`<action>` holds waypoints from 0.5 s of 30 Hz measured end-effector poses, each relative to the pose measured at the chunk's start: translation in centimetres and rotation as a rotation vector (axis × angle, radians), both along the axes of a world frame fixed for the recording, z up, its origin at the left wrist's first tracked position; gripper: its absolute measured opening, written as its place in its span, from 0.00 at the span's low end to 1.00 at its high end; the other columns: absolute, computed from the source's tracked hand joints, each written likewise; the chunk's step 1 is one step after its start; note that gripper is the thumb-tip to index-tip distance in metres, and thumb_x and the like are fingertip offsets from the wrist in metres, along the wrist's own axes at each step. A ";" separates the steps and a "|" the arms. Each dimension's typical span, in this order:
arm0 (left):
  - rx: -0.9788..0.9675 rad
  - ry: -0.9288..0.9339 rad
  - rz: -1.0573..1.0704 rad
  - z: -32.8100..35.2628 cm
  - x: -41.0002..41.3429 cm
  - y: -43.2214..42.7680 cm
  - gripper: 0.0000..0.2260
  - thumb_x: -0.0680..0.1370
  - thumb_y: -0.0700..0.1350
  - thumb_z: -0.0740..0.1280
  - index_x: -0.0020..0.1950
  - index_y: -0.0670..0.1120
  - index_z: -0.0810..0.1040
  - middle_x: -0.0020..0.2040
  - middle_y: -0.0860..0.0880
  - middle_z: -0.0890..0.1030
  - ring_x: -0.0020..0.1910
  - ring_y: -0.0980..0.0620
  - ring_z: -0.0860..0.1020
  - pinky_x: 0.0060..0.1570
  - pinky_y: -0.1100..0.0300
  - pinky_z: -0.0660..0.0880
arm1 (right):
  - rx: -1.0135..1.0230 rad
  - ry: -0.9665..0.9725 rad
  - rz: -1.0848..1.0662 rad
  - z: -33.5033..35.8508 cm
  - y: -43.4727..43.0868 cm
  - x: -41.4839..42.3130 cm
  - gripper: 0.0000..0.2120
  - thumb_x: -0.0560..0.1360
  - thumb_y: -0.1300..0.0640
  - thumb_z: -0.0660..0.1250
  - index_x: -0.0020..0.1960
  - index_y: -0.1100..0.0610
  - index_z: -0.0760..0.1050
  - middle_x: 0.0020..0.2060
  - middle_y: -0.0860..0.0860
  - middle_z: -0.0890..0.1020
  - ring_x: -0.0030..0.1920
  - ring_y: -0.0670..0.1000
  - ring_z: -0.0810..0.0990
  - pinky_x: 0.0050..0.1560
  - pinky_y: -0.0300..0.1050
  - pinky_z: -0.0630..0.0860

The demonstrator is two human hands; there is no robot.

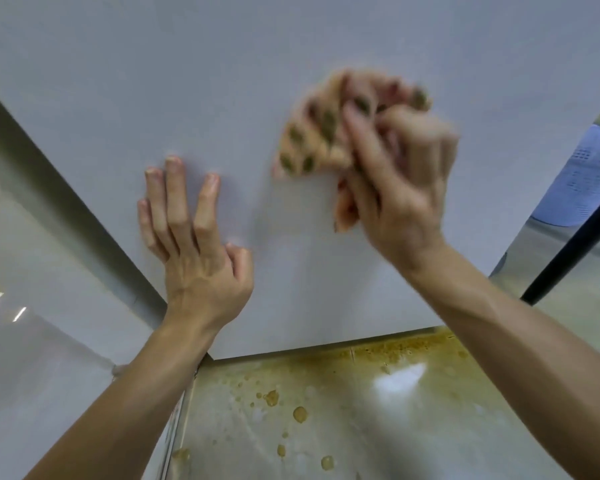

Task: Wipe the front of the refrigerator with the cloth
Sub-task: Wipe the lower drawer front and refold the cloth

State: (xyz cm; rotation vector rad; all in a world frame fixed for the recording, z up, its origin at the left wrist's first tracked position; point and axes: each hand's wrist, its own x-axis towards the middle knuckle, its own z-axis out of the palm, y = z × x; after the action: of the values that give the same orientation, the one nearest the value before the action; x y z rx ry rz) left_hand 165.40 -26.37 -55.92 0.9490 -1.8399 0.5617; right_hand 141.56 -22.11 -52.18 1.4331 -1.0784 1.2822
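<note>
The white front of the refrigerator (291, 46) fills the upper part of the view. My right hand (399, 188) grips a bunched tan cloth (312, 133) with dark green spots and holds it against the door; both are blurred by motion. My left hand (191, 237) lies flat on the door to the left of the cloth, fingers straight and spread, thumb tucked.
Below the door's bottom edge lies a pale tiled floor (361, 427) with brown stains and drops. A grey wall panel (32, 237) runs along the left. At the right edge are a black bar (575, 237) and a blue perforated object (582, 174).
</note>
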 end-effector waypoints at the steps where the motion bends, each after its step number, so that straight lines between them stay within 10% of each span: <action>1: -0.001 -0.003 0.000 -0.1 -0.3 0.0 0.43 0.65 0.31 0.68 0.80 0.41 0.59 0.81 0.34 0.57 0.81 0.32 0.50 0.82 0.40 0.44 | 0.045 0.045 0.019 -2.6 0.1 0.3 0.19 0.79 0.61 0.76 0.70 0.60 0.80 0.61 0.54 0.72 0.57 0.59 0.74 0.64 0.49 0.73; 7: 0.029 0.039 0.033 -0.4 -2.3 0.7 0.42 0.65 0.32 0.64 0.79 0.41 0.58 0.80 0.30 0.56 0.80 0.27 0.52 0.79 0.32 0.46 | 0.676 0.554 0.104 -19.8 4.7 -3.0 0.22 0.82 0.65 0.58 0.72 0.55 0.79 0.68 0.52 0.73 0.65 0.56 0.73 0.72 0.50 0.64; 15: 0.057 -0.047 -0.040 -0.2 -4.0 1.7 0.42 0.70 0.43 0.71 0.81 0.44 0.57 0.82 0.38 0.52 0.81 0.32 0.49 0.80 0.41 0.39 | 0.609 0.307 0.166 -12.1 5.3 -5.0 0.18 0.79 0.71 0.68 0.64 0.57 0.83 0.58 0.53 0.81 0.51 0.58 0.83 0.54 0.55 0.77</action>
State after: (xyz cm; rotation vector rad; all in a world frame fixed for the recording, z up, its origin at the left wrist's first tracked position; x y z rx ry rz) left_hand 161.37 -24.70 -56.10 0.9412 -1.9214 0.5129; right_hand 136.53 -16.79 -64.29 2.1320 -1.2083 0.8249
